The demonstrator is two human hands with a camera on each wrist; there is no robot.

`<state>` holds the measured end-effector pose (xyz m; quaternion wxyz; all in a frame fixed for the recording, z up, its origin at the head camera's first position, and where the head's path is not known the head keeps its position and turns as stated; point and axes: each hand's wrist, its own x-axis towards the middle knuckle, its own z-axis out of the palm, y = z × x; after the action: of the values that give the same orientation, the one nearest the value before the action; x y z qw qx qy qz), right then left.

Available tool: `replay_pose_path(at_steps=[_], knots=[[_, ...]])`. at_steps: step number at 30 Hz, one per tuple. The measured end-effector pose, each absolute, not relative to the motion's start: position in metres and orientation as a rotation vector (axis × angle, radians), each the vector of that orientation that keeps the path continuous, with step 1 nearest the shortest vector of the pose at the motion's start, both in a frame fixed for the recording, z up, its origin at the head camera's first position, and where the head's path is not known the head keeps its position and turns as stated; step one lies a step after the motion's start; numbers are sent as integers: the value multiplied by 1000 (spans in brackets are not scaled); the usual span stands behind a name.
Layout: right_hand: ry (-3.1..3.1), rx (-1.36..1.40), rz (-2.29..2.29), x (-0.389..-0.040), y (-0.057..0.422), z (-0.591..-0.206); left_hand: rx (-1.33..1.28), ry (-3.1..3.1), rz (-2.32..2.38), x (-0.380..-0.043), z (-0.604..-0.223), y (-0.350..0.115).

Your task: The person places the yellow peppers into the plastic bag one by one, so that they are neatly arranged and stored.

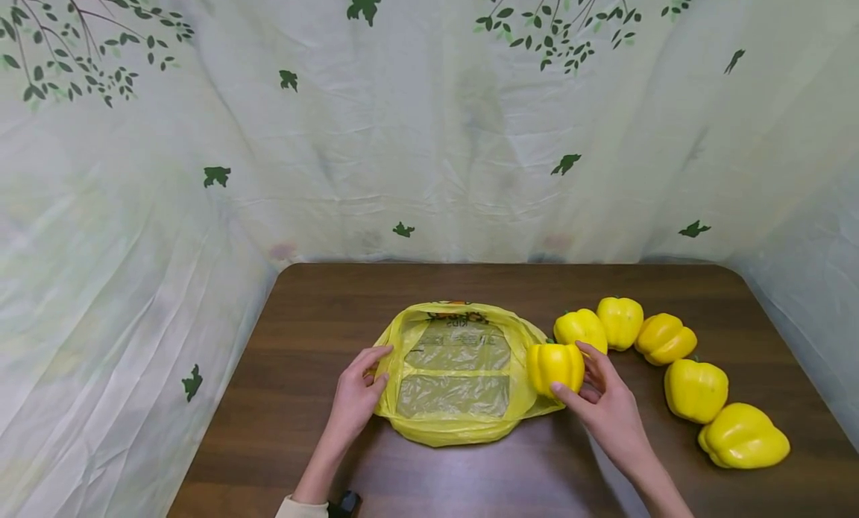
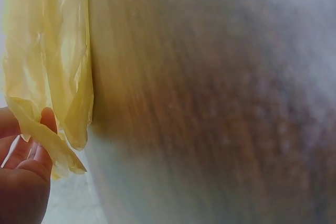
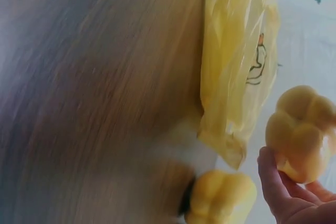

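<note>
A translucent yellow plastic bag [image 1: 456, 432] lies on the table with its mouth spread wide, printed lettering showing at the far side. My left hand [image 1: 354, 399] pinches the bag's left edge; in the left wrist view a fold of the bag [image 2: 50, 137] passes between thumb and fingers. My right hand [image 1: 612, 410] grips a yellow bell pepper [image 1: 554, 367] between thumb and fingers, over the right end of the bag's mouth. The right wrist view shows this held pepper [image 3: 300, 135] raised beside the bag [image 3: 236, 51], its lobed end toward the camera.
Several more yellow bell peppers [image 1: 696, 390] curve along the right side of the brown wooden table [image 1: 268, 399]. The closest to the bag is a pepper [image 1: 577, 329] just behind the held one. A pale cloth backdrop [image 1: 456, 168] with leaf prints surrounds the table's back and sides.
</note>
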<state>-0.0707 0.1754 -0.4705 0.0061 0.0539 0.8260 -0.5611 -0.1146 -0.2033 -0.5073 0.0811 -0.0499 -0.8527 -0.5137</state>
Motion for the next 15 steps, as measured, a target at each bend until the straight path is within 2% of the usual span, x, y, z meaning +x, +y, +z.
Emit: replay_pose_path(at_steps=[15], knots=[[2605,2,-1745,-80,157,-470,-118,-2560,-1559,-114,-510,-204]])
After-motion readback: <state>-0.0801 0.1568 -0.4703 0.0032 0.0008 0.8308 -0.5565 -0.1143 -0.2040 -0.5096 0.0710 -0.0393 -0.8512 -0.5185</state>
